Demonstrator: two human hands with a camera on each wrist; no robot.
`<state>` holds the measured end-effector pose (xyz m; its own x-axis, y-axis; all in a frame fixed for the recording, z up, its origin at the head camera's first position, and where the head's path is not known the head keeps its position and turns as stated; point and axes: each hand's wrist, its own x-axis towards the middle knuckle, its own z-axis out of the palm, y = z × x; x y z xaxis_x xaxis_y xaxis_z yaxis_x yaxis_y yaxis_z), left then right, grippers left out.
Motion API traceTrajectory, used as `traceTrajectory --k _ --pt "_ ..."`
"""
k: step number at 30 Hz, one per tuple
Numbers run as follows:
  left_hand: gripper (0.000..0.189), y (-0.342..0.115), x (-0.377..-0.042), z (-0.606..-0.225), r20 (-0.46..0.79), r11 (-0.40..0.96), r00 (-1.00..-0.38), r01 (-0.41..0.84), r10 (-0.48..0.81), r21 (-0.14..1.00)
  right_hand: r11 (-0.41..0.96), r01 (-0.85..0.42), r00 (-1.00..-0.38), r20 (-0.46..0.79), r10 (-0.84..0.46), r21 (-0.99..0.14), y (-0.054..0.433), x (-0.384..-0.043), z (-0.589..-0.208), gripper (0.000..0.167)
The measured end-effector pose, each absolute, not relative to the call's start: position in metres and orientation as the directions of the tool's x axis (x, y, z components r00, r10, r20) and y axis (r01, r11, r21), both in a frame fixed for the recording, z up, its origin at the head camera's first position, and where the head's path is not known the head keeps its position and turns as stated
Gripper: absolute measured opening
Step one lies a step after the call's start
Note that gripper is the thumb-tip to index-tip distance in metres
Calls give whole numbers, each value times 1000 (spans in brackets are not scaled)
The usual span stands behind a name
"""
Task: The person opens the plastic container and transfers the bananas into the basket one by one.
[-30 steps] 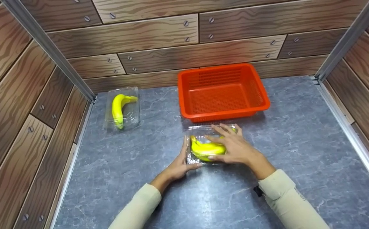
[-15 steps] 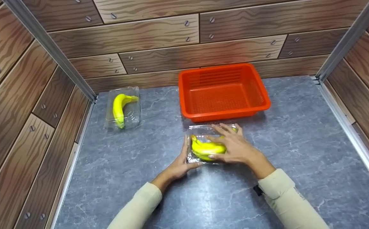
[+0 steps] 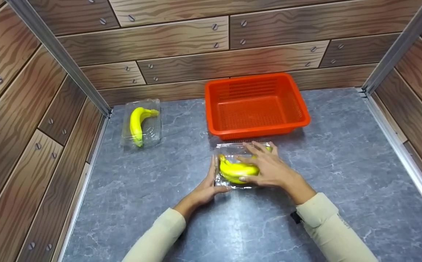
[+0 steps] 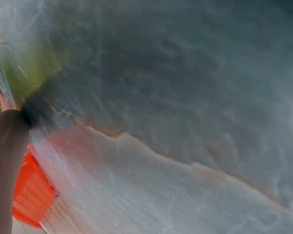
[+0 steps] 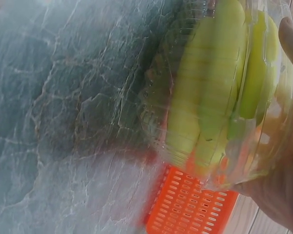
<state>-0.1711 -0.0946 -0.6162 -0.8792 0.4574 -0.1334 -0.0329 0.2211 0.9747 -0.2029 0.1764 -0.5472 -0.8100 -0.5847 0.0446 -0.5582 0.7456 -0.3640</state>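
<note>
In the head view, a clear plastic clamshell box (image 3: 229, 150) with yellow bananas (image 3: 237, 171) inside sits on the grey table in front of the red basket. My left hand (image 3: 204, 189) rests along its left side, fingers straight and thumb near the front edge. Over the lid my right hand (image 3: 271, 169) lies with spread fingers and covers the box's right part. The right wrist view shows the bananas (image 5: 215, 83) through the plastic, with the right thumb (image 5: 290, 41) at the lid. Only part of one left finger (image 4: 7, 165) appears in the left wrist view.
Just behind the box stands a red perforated basket (image 3: 258, 129) with nothing in it. At the back left, another clear plastic box (image 3: 153, 136) holds a single banana (image 3: 136, 122). Wood-patterned walls (image 3: 181, 40) enclose the grey marbled table (image 3: 145, 174).
</note>
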Motion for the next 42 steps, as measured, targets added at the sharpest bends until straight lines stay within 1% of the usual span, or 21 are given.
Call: traceTrajectory --k 10,17,25,29,32,36,42 --pt "128 -93 -171 -617 -113 191 -878 -25 465 981 750 -552 -812 27 -584 -365 177 -202 -546 72" --pt "127 -92 -172 -617 -110 199 -880 -18 463 980 757 -543 -814 9 -580 -364 176 -202 -544 70" --pt "128 -93 -174 -617 -120 156 -872 -51 475 986 755 -545 -812 4 -584 -365 174 -203 -543 67" --pt "128 -93 -174 -618 -123 139 -869 -63 480 988 761 -541 -810 -23 -586 -359 174 -203 -541 67" --pt "127 -93 -174 -619 -120 127 -868 -66 482 990 759 -507 -824 -29 -566 -408 176 -203 -539 63" --pt "125 -94 -173 -617 -126 154 -868 -58 481 986 749 -478 -836 -26 -548 -459 180 -202 -538 61" --pt "125 -98 -173 -615 -137 229 -878 -32 458 973 742 -500 -823 -22 -567 -447 181 -201 -539 67"
